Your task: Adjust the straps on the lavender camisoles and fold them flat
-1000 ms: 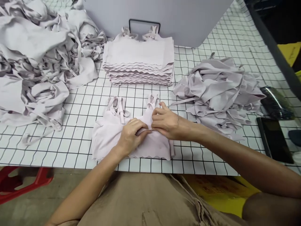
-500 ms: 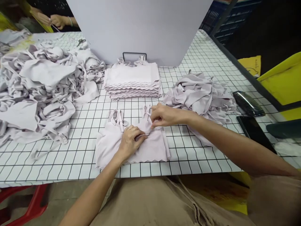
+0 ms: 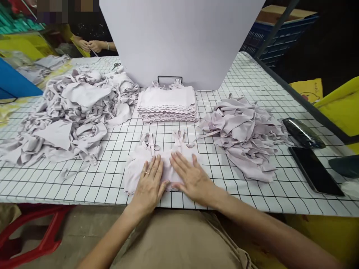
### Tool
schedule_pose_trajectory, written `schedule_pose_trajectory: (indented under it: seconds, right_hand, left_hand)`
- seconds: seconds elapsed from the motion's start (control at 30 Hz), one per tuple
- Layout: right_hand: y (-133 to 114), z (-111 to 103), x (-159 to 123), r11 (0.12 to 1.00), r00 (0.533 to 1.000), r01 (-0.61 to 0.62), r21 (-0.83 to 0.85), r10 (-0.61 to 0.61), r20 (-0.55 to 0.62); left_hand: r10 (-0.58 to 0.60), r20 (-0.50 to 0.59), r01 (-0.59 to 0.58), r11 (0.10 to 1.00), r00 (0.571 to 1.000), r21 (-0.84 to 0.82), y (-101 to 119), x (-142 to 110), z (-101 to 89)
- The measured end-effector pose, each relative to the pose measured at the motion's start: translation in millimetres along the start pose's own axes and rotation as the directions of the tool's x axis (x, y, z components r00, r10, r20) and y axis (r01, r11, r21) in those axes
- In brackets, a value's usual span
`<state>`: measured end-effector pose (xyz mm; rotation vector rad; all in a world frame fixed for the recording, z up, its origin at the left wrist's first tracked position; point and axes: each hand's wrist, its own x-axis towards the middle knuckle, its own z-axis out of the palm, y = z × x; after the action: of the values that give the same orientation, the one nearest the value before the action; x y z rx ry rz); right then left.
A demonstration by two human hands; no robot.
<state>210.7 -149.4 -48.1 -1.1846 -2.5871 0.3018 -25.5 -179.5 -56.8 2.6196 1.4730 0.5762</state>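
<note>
A pale lilac strappy camisole top (image 3: pixel 165 158) lies flat near the table's front edge, its straps bunched at the far side. My left hand (image 3: pixel 148 183) rests flat on its left part, fingers stretched forward. On its right part my right hand (image 3: pixel 192 177) is spread, palm down. Both hands hide much of the fabric, and nothing is gripped. Just beyond is a neat stack of folded tops (image 3: pixel 166 102) with wavy layered edges. To the right sits a loose heap of similar garments (image 3: pixel 244 130).
A large tangled garment pile (image 3: pixel 84 97) covers the table's left. A pale upright board (image 3: pixel 182 37) stands behind the stack. At right lie a phone (image 3: pixel 315 170) and a dark shiny object (image 3: pixel 304 132). Small scissors (image 3: pixel 116 66) lie far left, near another person's hands (image 3: pixel 94 45).
My left hand has let go of the fabric fold and flattened. My right hand has come down from the right strap onto the top, fingers spread. The camera view has shifted slightly.
</note>
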Motion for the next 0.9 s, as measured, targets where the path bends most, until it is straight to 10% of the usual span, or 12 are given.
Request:
schedule_pose_trajectory:
  seconds: [0.13, 0.27, 0.43, 0.67, 0.9]
  right_hand:
    - [-4, 20, -41, 0.990, 0.988, -0.126, -0.067, 0.132, 0.085]
    - [34, -12, -52, 0.984, 0.984, -0.172, 0.045, 0.170, 0.044]
    - [92, -72, -30, 0.941, 0.888, -0.335, -0.047, 0.299, -0.349]
    - [131, -88, 19, 0.876, 0.895, -0.441, -0.196, 0.416, -0.159]
    - [129, -137, 26, 0.862, 0.760, -0.497, 0.101, 0.489, -0.428]
  left_hand:
    - [-0.122, 0.035, 0.115, 0.978, 0.992, 0.172, -25, -19, 7.2]
    - [-0.108, -0.023, 0.110, 0.988, 0.994, 0.111, -43, -23, 1.0]
    - [-0.119, -0.179, 0.114, 0.993, 0.977, -0.039, -31, -25, -4.7]
    - [-0.040, -0.362, 0.043, 0.999, 0.931, 0.000, -16, -44, 19.5]
    - [-0.007, -0.465, 0.039, 0.997, 0.885, 0.061, -14, -42, 22.0]
